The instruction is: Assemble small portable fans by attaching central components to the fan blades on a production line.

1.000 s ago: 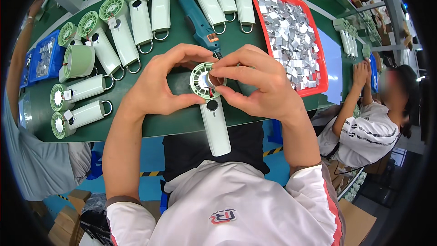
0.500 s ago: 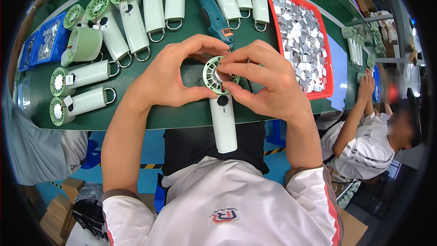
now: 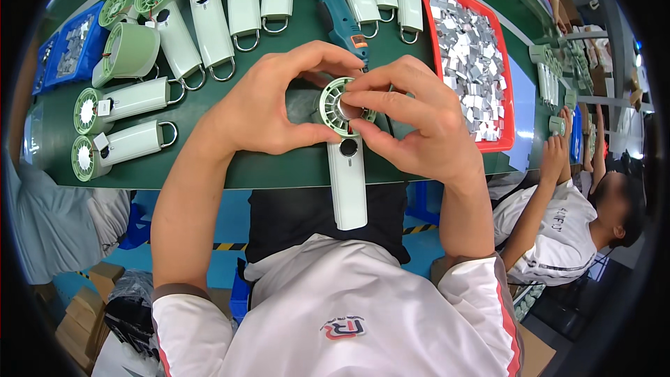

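Observation:
A pale green handheld fan lies in front of me, its round slotted head (image 3: 326,112) on the table and its whitish handle (image 3: 347,192) pointing toward me past the front edge. My left hand (image 3: 262,108) curves around the head, thumb at its lower rim and fingers at the top. From the right, my right hand (image 3: 429,122) pinches a round silvery disc (image 3: 351,109) at the middle of the head. Its fingers partly hide the disc and the head's right side. Below the head, a black round spot (image 3: 348,146) shows on the handle.
Behind my hands lies a teal power screwdriver (image 3: 338,17). A red tray (image 3: 507,112) of small silvery pieces stands to the right, blue bins (image 3: 78,45) at the far left. Similar fans (image 3: 136,101) line the left and back. A person (image 3: 555,230) works at right; another sits left.
The whole view has shifted slightly, so the table appears moved. Both hands keep the same hold on the fan head and disc, with only small finger movement.

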A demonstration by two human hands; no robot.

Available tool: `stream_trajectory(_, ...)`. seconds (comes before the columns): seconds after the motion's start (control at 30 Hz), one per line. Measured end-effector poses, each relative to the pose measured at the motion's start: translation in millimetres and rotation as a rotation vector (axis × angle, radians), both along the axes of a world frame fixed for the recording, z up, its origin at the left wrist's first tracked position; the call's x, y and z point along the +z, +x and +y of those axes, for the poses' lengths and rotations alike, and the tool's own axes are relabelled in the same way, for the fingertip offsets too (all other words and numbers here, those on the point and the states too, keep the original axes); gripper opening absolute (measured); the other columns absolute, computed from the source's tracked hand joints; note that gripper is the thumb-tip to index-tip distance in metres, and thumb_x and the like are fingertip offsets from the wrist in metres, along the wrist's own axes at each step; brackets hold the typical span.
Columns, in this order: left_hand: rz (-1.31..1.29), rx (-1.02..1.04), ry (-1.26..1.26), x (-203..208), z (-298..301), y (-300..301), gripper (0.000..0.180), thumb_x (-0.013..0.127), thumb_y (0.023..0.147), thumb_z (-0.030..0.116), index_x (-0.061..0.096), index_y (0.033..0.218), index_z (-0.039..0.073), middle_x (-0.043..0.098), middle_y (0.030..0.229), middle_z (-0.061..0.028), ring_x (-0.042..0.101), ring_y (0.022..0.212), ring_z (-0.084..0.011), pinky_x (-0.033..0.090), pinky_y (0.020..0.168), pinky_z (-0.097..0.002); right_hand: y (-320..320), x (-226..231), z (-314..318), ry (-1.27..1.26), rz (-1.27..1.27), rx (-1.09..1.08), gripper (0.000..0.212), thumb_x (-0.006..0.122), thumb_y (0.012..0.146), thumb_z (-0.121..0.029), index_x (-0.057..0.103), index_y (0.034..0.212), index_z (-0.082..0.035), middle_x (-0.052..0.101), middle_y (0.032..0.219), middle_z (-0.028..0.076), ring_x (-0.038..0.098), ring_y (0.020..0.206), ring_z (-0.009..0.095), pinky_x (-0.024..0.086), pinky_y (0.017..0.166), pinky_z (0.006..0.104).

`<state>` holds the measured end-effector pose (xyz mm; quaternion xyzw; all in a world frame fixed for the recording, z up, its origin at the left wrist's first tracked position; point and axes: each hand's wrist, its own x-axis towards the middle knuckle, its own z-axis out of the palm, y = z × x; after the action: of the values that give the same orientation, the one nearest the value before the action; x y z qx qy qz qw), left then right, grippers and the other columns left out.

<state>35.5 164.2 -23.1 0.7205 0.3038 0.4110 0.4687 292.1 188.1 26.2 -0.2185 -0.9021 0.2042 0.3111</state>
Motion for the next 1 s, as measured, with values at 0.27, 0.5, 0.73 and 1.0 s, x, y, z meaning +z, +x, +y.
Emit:
stream_trajectory(0.27,-0.001,0.000,0.000,0,0,0,0.084,0.100,0.073,0.010,0.063,0.147,-0.002,0.071,0.139,-0.0121,0.071,0.128,-0.0248,0.054,0.115,-0.0409,1,-1,1,0.007,-0.010,-0.001,0.036,0.090,0.072,0.004,0.084,0.106,-0.004,0.080,0.107,0.009,0.073,0.093,0.026,0.059,0.079,0.0371)
stream_trajectory(0.5,-0.022,0.027,0.059,-1,1,2,0.079,0.096,0.072,0.006,0.064,0.144,0.001,0.075,0.134,-0.0151,0.075,0.127,-0.0302,0.059,0.107,-0.0413,0,-1,2,0.004,-0.010,-0.002,0.036,0.091,0.072,0.003,0.085,0.107,-0.004,0.080,0.107,0.008,0.072,0.092,0.026,0.059,0.078,0.0373)
stream_trajectory(0.73,-0.030,-0.001,0.046,-1,2,4,0.069,0.097,0.073,0.008,0.065,0.134,-0.001,0.076,0.133,-0.0154,0.075,0.122,-0.0290,0.059,0.108,-0.0411,3,-3,0,-0.027,0.029,-0.023,0.039,0.093,0.072,0.002,0.085,0.109,-0.006,0.081,0.109,0.007,0.071,0.092,0.026,0.058,0.081,0.0375)
stream_trajectory(1.0,-0.030,0.010,-0.066,0,-5,4,0.061,0.098,0.073,0.007,0.063,0.122,0.003,0.075,0.137,-0.0191,0.073,0.122,-0.0243,0.055,0.111,-0.0406,24,-5,-5,-0.115,0.183,-0.133,0.036,0.083,0.084,0.008,0.083,0.118,-0.002,0.080,0.108,0.013,0.074,0.092,0.024,0.059,0.069,0.0313)
